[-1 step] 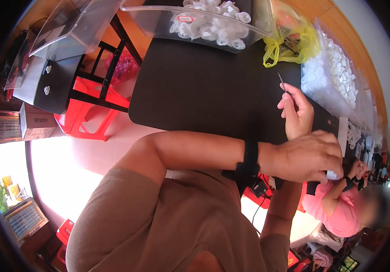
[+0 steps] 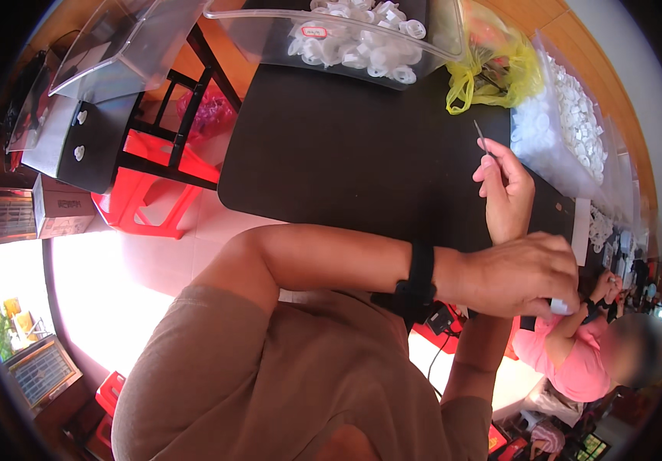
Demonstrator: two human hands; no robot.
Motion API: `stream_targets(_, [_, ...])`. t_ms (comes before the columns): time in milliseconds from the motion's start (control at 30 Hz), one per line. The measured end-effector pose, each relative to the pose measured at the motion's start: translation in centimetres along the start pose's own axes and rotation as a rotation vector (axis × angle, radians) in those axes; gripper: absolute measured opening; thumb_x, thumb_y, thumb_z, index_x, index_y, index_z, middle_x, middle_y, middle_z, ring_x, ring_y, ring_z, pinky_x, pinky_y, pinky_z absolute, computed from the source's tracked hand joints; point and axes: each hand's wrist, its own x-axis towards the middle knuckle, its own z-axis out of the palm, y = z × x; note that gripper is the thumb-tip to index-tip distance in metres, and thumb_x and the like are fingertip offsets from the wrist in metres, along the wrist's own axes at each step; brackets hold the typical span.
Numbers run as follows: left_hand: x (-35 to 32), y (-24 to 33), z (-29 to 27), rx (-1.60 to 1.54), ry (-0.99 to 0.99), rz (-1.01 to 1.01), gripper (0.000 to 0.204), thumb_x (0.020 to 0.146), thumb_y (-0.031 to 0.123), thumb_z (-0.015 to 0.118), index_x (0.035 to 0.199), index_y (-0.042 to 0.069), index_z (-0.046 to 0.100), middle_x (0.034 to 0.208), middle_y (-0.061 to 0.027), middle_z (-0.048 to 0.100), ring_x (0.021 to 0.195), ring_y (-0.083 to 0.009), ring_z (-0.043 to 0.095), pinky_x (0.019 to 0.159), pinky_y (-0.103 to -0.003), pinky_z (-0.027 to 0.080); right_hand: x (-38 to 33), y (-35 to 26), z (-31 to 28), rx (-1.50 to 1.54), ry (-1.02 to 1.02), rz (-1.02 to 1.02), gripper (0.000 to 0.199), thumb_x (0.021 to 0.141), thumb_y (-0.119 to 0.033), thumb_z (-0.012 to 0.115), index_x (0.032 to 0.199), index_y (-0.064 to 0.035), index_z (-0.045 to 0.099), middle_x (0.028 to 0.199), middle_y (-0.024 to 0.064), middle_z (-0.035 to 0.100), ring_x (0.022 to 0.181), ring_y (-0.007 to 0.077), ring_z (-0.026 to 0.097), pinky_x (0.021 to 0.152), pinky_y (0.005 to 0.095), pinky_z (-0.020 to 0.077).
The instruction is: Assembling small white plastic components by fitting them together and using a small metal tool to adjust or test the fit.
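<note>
My left arm, with a black band at the wrist, reaches across to the right over my right forearm. The left hand [image 2: 522, 275] is closed, its fingertips pinching a small white plastic part [image 2: 558, 306]; most of that part is hidden by the fingers. Beyond it, above the dark table [image 2: 331, 146], my right hand [image 2: 509, 192] is closed on a thin, pointed dark tool [image 2: 479, 132] whose tip points away from me. Its lower end is covered by the fingers, and its exact kind cannot be made out.
A clear bin [image 2: 269, 38] of white plastic parts stands at the table's far edge, beside a yellow plastic bag [image 2: 500, 77]. Clear bags of white parts [image 2: 569, 115] line the right. A co-worker in pink [image 2: 569, 357] sits at right. Red stools [image 2: 143, 203] stand left.
My left hand has shifted slightly down and toward me, and more of the white part shows. My right hand has barely moved, still with the thin tool.
</note>
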Motion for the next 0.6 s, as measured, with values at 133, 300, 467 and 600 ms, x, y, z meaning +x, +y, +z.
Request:
stream_targets(133, [0.1, 2.7, -3.3, -0.173, 0.001, -0.116, 0.026, 0.080, 0.005, 0.072, 0.105, 0.006, 0.064, 0.107, -0.0061, 0.063, 0.101, -0.0224, 0.060, 0.093, -0.040, 0.044, 0.0, 1.2, -2.5, -0.011, 0.077, 0.042, 0.023, 0.094, -0.010, 0.058, 0.115, -0.0023, 0.066, 0.069, 0.0005, 0.060, 0.058, 0.0054, 0.047, 0.054, 0.0226, 0.0419])
stream_targets(300, [-1.1, 0.9, -13.5, -0.352, 0.329, -0.443, 0.040, 0.091, 0.008, 0.067, 0.128, 0.008, 0.053, 0.118, -0.0048, 0.063, 0.111, -0.0173, 0.060, 0.099, -0.031, 0.048, -0.5, 0.3, -2.1, -0.124, 0.135, -0.011, 0.020, 0.092, -0.008, 0.059, 0.109, 0.0003, 0.067, 0.067, 0.0032, 0.062, 0.062, 0.0070, 0.055, 0.058, 0.0242, 0.0443])
stream_targets(467, [-3.0, -1.3, -16.8, -0.387, 0.453, -0.669, 0.033, 0.094, 0.011, 0.063, 0.126, 0.008, 0.056, 0.118, -0.0044, 0.064, 0.109, -0.0161, 0.062, 0.096, -0.031, 0.050, -0.7, 0.4, -2.5, -0.091, 0.158, -0.010, 0.021, 0.094, -0.008, 0.058, 0.112, -0.0023, 0.067, 0.068, 0.0021, 0.061, 0.059, 0.0061, 0.051, 0.055, 0.0232, 0.0427])
stream_targets(600, [-4.6, -2.7, -16.6, -0.519, 0.474, -0.759, 0.031, 0.094, 0.010, 0.063, 0.125, 0.008, 0.057, 0.116, -0.0047, 0.064, 0.108, -0.0164, 0.063, 0.094, -0.030, 0.051, -1.6, 0.0, -2.6, -0.065, 0.163, -0.007, 0.023, 0.095, -0.009, 0.057, 0.115, -0.0036, 0.067, 0.071, 0.0005, 0.060, 0.058, 0.0047, 0.048, 0.053, 0.0215, 0.0408])
